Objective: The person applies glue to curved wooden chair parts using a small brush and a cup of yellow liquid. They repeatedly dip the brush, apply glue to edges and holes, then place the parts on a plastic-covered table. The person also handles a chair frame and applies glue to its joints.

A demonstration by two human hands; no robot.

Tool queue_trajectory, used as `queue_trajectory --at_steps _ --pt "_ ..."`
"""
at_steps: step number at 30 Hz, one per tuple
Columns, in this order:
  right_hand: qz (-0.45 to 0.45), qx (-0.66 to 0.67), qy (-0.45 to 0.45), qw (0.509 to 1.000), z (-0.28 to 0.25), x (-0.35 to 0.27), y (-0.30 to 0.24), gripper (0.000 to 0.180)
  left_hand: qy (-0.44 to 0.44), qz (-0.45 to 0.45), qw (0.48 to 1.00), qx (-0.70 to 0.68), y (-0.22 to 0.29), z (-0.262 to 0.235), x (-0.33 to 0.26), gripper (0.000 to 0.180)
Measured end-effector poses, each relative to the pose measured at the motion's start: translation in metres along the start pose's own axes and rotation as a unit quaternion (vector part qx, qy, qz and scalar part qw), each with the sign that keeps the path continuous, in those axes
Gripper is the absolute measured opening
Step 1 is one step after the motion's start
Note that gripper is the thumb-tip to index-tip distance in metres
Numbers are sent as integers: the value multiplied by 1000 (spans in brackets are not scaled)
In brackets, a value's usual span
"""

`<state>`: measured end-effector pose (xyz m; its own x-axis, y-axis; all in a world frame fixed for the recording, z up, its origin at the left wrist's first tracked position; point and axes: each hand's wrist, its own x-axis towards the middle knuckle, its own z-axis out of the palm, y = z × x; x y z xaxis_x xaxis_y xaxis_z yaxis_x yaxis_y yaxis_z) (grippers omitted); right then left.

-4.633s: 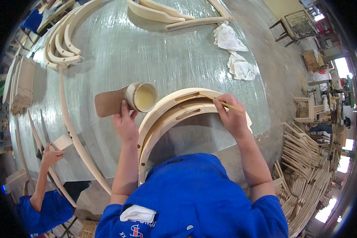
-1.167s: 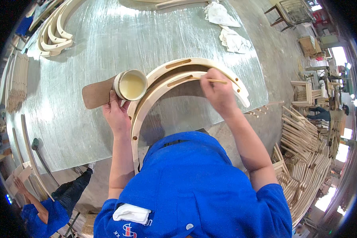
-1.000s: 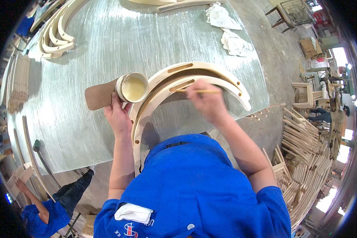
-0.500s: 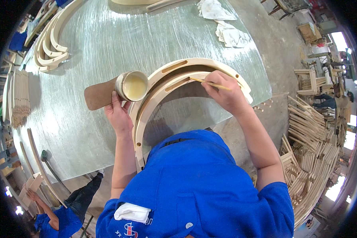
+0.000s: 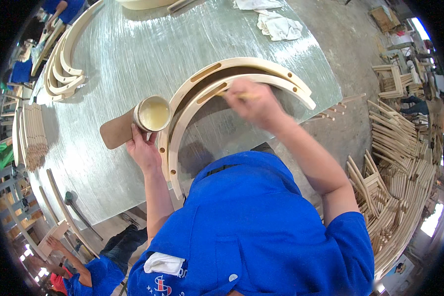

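My left hand (image 5: 145,152) is closed around a round cup (image 5: 137,114) holding pale yellow liquid. A flat brown paddle-shaped piece (image 5: 116,129) sticks out beside the cup, apparently held with it. My right hand (image 5: 251,102), blurred by motion, pinches a thin yellowish stick (image 5: 222,93); whether it has bristles I cannot make out. The stick's tip is at the long slot of the inner curved wooden piece (image 5: 185,117). Just beyond lies a matching outer curved piece (image 5: 241,62), also with a slot and round holes. Both rest on the table in front of me.
Film-like sheeting covers the table (image 5: 113,64). More curved pieces (image 5: 74,44) lie at the far left, white cloths (image 5: 279,25) at the far right. Bundled wooden rods (image 5: 33,133) stand left. A co-worker (image 5: 101,274) is at lower left; stacked wooden parts (image 5: 399,197) fill the right.
My right hand and the stick have moved left along the inner piece's slot. My left hand has shifted slightly left and down with the cup and brown piece. The view has shifted a little.
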<state>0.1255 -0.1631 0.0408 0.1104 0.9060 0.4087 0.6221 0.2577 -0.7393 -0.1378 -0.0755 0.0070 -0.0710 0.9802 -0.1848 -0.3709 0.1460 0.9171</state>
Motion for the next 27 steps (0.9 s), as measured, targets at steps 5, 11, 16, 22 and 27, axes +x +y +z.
queue_trajectory --at_steps 5,11,16,22,27 --pt "-87 16 5 996 15 7 -2 10 -12 -7 1000 3 2 4 -4 28" --pt "-35 -35 32 998 -3 -1 5 7 2 18 1000 -4 1 1 -9 23" --pt "-12 51 2 999 17 -1 3 9 13 24 1000 -9 2 3 -13 25" --pt "13 -28 -52 998 -51 13 20 7 47 24 999 -2 8 -4 -19 28" --pt "-64 19 -250 966 -86 35 31 4 95 45 994 -21 11 -7 -36 26"
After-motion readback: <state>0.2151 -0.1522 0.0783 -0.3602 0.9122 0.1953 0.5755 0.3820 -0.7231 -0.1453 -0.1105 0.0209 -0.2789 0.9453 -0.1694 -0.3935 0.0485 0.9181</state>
